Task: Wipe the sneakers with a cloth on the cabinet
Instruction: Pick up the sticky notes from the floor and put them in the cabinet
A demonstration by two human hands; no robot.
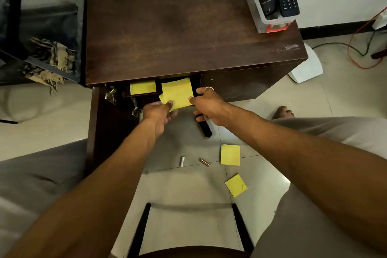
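Note:
A dark wooden cabinet [188,27] stands in front of me with its left door swung open. Both my hands hold a yellow sheet [178,93] at the cabinet's opening, just below the top. My left hand [159,114] pinches its lower left corner. My right hand [206,103] pinches its right edge. Another yellow sheet [142,87] lies inside the cabinet to the left. No sneakers are in view. A patterned cloth [49,60] hangs on a dark frame left of the cabinet.
Two yellow sheets [230,154] [236,185] and two batteries [182,161] [204,162] lie on the tiled floor. A clear box [263,21] with a remote and a torch sits on the cabinet's right rear corner. Cables run on the floor at right. A chair frame [144,226] is below me.

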